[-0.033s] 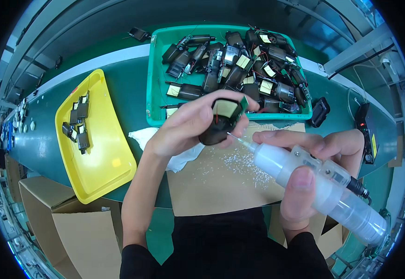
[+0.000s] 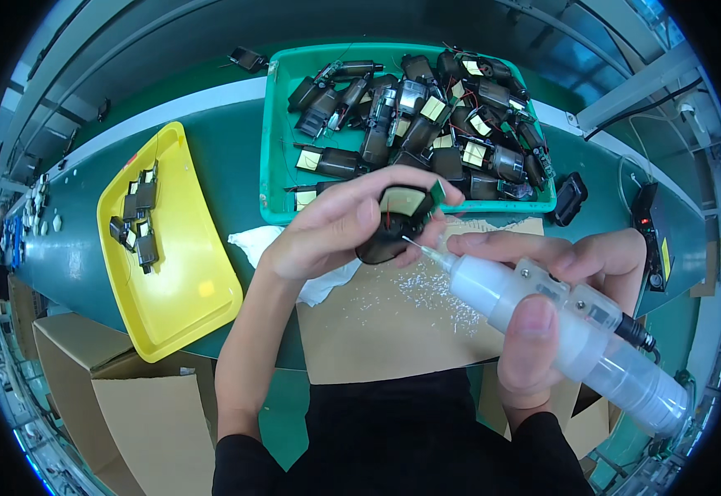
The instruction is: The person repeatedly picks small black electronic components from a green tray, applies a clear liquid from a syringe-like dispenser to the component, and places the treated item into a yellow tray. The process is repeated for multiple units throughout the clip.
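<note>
My left hand (image 2: 336, 217) is closed around a small dark translucent plastic device housing (image 2: 382, 241). A pale yellow pad, a red wire and a green circuit board edge show on the housing. In my right hand (image 2: 542, 306) is a clear dispensing syringe (image 2: 571, 343) with white contents, a clamped-on bracket and a black cable connector. My right thumb and fingers wrap round its barrel. The thin needle tip (image 2: 417, 243) points up and left and meets the housing near its lower edge; whether it touches or sits just inside, I cannot tell.
A green tray (image 2: 274, 165) full of similar dark devices stands behind my hands. At left is a yellow tray (image 2: 187, 322) with several devices. Cardboard (image 2: 377, 339) strewn with white specks lies below, beside a white cloth (image 2: 327, 285). A black box (image 2: 648, 240) stands at right; open cartons (image 2: 145, 422) are below left.
</note>
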A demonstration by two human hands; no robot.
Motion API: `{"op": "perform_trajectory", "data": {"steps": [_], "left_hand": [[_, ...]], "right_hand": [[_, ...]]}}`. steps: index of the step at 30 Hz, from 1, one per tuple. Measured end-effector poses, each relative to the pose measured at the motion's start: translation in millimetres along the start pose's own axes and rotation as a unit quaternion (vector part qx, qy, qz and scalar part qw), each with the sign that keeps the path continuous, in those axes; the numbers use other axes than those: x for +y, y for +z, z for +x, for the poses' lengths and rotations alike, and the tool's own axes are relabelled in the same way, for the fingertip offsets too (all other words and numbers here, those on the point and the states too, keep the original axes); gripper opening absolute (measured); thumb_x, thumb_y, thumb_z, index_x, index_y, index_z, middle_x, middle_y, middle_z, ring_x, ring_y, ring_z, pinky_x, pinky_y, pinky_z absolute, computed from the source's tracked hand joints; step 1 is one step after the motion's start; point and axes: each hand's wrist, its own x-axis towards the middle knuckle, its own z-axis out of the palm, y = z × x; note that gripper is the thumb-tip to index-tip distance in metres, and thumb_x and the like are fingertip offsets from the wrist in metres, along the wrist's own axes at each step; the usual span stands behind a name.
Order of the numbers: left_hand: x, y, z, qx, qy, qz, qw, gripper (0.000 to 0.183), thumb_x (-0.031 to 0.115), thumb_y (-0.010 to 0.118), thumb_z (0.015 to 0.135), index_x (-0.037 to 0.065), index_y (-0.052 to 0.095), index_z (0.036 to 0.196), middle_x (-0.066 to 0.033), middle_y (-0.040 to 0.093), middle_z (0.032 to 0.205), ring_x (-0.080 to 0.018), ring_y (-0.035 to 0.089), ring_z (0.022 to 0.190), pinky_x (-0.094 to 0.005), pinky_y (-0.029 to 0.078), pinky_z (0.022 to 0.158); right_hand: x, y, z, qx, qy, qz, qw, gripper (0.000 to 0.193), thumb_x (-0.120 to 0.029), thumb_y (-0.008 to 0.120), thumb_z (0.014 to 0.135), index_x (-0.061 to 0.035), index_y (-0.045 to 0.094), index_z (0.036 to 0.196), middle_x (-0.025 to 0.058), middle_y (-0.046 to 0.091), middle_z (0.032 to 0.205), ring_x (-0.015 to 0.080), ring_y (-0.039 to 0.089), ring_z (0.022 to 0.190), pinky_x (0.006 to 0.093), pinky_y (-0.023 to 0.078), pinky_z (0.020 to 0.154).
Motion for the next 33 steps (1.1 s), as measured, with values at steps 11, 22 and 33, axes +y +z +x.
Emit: {"op": "perform_trajectory", "data": {"steps": [11,22,33], "left_hand": [[-5,1,-7,0.029,0.04,0.016,0.999,0.071,0.055,0.06,0.076,-0.008,0.052,0.107,-0.0187,0.055,0.1,-0.0235,0.054,0.091,-0.0362,0.04,0.083],[-6,-9,-8,-0.077,0.055,-0.018,0.995,0.055,0.031,0.06,0.085,-0.002,0.045,0.126,-0.0189,0.05,0.124,-0.0296,0.044,0.121,-0.0388,0.032,0.102],[-5,-8,-9,-0.086,0.07,-0.014,0.994,0.052,0.027,0.061,0.084,-0.001,0.047,0.125,-0.0194,0.052,0.122,-0.0302,0.046,0.119,-0.0398,0.034,0.1]], "right_hand": [[6,5,-4,-0.026,0.016,-0.013,0.999,0.048,-0.034,0.065,0.082,-0.0068,0.027,0.093,0.0244,0.063,0.08,0.0334,0.066,0.076,0.0408,0.055,0.073],[5,7,-5,-0.024,0.03,-0.015,0.999,0.05,-0.035,0.066,0.081,-0.0069,0.027,0.092,0.0238,0.064,0.079,0.0327,0.066,0.074,0.0403,0.055,0.073],[3,7,-6,-0.033,0.036,-0.026,0.998,0.049,-0.036,0.065,0.082,-0.0067,0.027,0.092,0.0239,0.063,0.079,0.0335,0.066,0.075,0.0421,0.055,0.073]]}}
